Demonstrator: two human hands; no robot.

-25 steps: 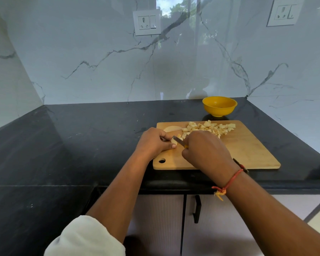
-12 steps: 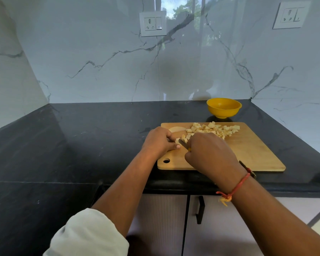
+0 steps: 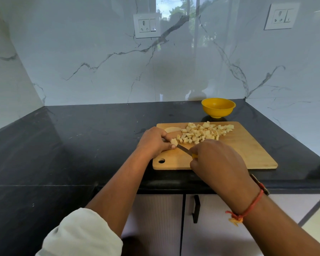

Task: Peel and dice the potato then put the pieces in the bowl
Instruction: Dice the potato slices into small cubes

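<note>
Wooden cutting board point(image 3: 248, 150) sits on the near right of the black bench point(image 3: 81, 135). The step in hand is dicing. My left hand point(image 3: 153, 143) pinches a small potato piece point(image 3: 174, 141) on the near-left part of the board, fingers point(image 3: 164, 134) curled round it. My right hand point(image 3: 218, 163) is closed round the knife point(image 3: 183, 148). The blade points far-left and its tip meets the held piece. The diced pile point(image 3: 203, 133) lies along the far side of the board, just right of my left hand. A flat pale slice point(image 3: 172, 129) lies at the far-left corner. The yellow bowl point(image 3: 218, 108) stands on the bench just beyond the board's far edge, not touching it, and I see no potato in it.

Peeling looks done, since I see no skin on the pieces, and dicing looks nearly finished. The next move is to cut down through the held piece. It is small, so my left fingertips need to stay back from the edge. After that come the slice, gathering the pile and moving it to the bowl.

The knife handle is almost all under my right hand, with only a sliver of yellow showing. I cannot tell how much potato sits under my left fingers, or whether the blade touches the board. The slice is partly behind my left hand. Peels and peeler are not in view. There are dark specks inside the bowl that I cannot identify.
</note>
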